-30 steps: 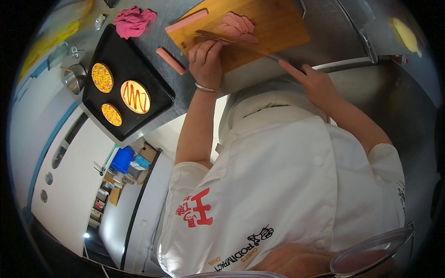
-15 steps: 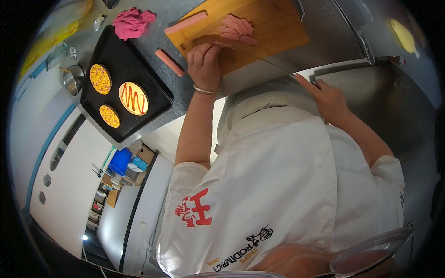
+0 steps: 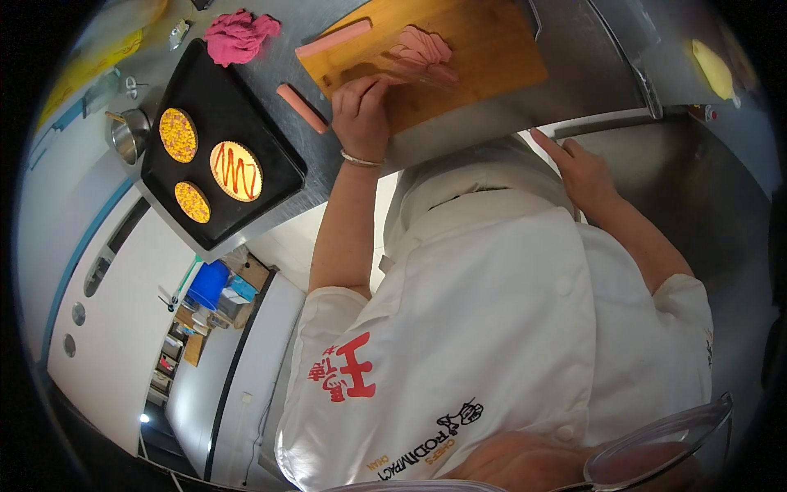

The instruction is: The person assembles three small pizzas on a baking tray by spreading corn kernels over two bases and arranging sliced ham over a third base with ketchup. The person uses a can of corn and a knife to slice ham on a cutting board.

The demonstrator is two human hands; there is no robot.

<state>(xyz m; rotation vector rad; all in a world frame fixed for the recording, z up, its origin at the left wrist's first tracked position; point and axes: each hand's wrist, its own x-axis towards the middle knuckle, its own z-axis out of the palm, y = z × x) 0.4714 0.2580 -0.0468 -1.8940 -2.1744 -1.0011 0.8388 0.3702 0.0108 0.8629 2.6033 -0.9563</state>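
A wooden cutting board (image 3: 492, 49) lies on the steel counter. Pink sausage slices (image 3: 422, 53) are fanned out on it, and a whole sausage (image 3: 332, 38) lies at its far left edge. My left hand (image 3: 361, 111) rests with bent fingers on the board's near edge, just left of the slices, holding nothing. A second sausage (image 3: 302, 108) lies on the counter beside that hand. My right hand (image 3: 578, 160) hovers at the counter's rim by the sink, index finger stretched out, with nothing in it. No knife shows.
A black tray (image 3: 246, 98) at the left carries two corn-topped rounds (image 3: 178, 135) and one with red sauce (image 3: 236, 170). A pink cloth (image 3: 238, 34) lies behind it, a metal cup (image 3: 131, 135) beside it. The steel sink (image 3: 697, 189) is at the right, with a yellow sponge (image 3: 713, 70).
My right hand held a knife over the board a second ago; it drew back to the right toward the sink edge and is now empty. The left hand stayed on the board.
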